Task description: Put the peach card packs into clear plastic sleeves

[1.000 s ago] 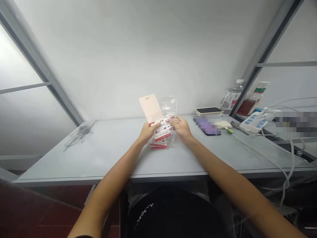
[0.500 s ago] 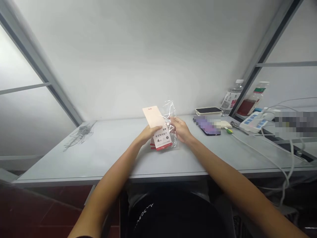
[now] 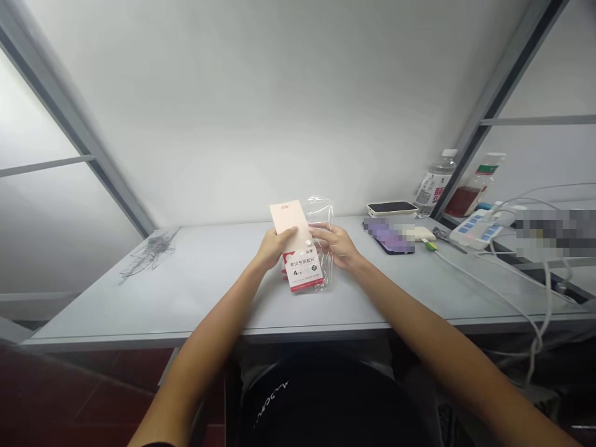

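Observation:
My left hand (image 3: pixel 274 247) grips a cream-coloured ruler-set packet (image 3: pixel 292 218) by its left edge, thumb across the front. The packet tilts a little, and its lower part carries a white label with red trim, Chinese print and a "4". Behind and to the right of it spreads a clear plastic sleeve (image 3: pixel 321 211). My right hand (image 3: pixel 338 243) is closed on this sleeve at its right side, fingers reaching toward the packet. Partly hidden beneath the packet, more red-and-white packaging (image 3: pixel 284 272) shows at the lower left.
On the right of the desk (image 3: pixel 200 292) lie a purple phone (image 3: pixel 390 239), another phone on a white box (image 3: pixel 393 209) and a power strip (image 3: pixel 479 230) with cables. Two bottles, one clear (image 3: pixel 435 183), one with red liquid (image 3: pixel 470 192), stand behind. A dark scribble (image 3: pixel 153 251) marks the left.
The packet's printed end has slid slightly lower along the sleeve. My left thumb now sits higher on the packet, and my right fingers have stretched further left over the sleeve.

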The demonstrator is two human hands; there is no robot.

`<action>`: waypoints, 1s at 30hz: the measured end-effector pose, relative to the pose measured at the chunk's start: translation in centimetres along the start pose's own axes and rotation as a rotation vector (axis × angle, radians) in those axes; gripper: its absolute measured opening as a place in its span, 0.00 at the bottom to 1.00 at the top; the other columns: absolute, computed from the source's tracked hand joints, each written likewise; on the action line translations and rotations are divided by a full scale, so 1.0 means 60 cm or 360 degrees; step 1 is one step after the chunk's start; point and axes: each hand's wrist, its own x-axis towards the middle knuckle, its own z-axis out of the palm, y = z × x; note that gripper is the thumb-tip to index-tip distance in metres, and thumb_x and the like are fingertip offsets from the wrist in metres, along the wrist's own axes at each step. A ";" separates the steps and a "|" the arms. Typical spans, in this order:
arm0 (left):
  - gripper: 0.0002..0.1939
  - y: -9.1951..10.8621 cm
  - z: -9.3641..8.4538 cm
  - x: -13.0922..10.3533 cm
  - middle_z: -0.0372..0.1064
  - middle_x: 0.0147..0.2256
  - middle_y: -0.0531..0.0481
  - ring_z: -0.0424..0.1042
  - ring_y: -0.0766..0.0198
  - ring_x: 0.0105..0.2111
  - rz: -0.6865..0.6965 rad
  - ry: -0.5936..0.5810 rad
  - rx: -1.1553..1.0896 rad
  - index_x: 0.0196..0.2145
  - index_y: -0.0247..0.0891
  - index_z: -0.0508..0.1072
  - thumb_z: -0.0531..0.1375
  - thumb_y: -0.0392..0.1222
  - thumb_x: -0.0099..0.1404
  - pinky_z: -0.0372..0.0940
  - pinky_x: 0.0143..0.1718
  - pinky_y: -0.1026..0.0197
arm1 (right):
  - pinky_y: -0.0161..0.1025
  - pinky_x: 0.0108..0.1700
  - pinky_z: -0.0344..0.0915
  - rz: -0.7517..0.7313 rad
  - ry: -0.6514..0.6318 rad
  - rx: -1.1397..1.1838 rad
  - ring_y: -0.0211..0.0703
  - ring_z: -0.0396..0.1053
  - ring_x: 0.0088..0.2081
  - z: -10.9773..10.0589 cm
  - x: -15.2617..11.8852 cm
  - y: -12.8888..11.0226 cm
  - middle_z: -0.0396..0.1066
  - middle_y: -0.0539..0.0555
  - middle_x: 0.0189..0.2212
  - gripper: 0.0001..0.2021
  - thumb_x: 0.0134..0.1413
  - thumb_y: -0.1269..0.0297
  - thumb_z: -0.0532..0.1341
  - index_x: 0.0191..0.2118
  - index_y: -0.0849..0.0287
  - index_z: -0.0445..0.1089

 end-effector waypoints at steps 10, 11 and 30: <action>0.20 -0.005 -0.009 0.006 0.73 0.41 0.38 0.72 0.54 0.37 0.0095 -0.0200 0.0137 0.38 0.31 0.74 0.64 0.48 0.51 0.66 0.40 0.52 | 0.36 0.29 0.68 -0.0087 0.0122 0.0096 0.39 0.71 0.25 0.004 0.004 0.008 0.73 0.49 0.25 0.15 0.34 0.66 0.70 0.33 0.59 0.70; 0.20 -0.003 -0.011 0.005 0.72 0.41 0.38 0.72 0.54 0.38 0.0096 -0.0234 0.0135 0.38 0.31 0.74 0.64 0.48 0.51 0.65 0.40 0.52 | 0.36 0.28 0.68 -0.0088 0.0121 0.0105 0.39 0.71 0.25 0.004 0.004 0.009 0.73 0.49 0.25 0.15 0.34 0.67 0.70 0.33 0.59 0.70; 0.21 0.012 -0.019 -0.002 0.72 0.42 0.38 0.72 0.54 0.38 0.0073 -0.0566 0.0274 0.41 0.35 0.74 0.62 0.51 0.54 0.66 0.38 0.55 | 0.37 0.30 0.69 0.0007 -0.0046 0.0027 0.38 0.71 0.25 -0.003 0.002 -0.005 0.74 0.52 0.29 0.14 0.37 0.63 0.70 0.34 0.60 0.72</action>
